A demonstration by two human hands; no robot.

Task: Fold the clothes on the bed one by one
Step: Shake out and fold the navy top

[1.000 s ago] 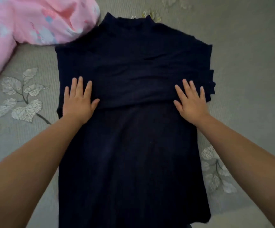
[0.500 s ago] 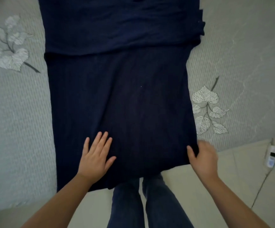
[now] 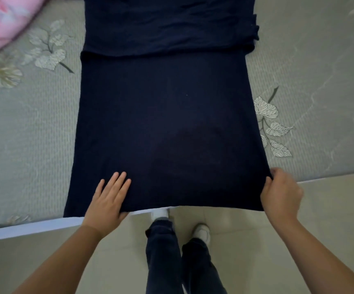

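A dark navy garment (image 3: 165, 115) lies flat along the bed (image 3: 23, 134), its sleeves folded in across the upper part, its hem hanging over the bed's near edge. My left hand (image 3: 108, 200) rests flat on the lower left of the garment with fingers straight. My right hand (image 3: 281, 195) grips the garment's lower right corner, fingers curled round the edge and lifting it slightly off the bed.
A pink patterned garment (image 3: 4, 20) lies at the bed's far left. The grey-green bedcover has leaf prints on both sides. Below the bed edge are a tiled floor (image 3: 246, 234) and my own legs and white shoes (image 3: 180, 251).
Both hands slid down from the garment's middle to its hem. The right hand took hold of the lower right corner and has lifted it a little; the left stays flat.
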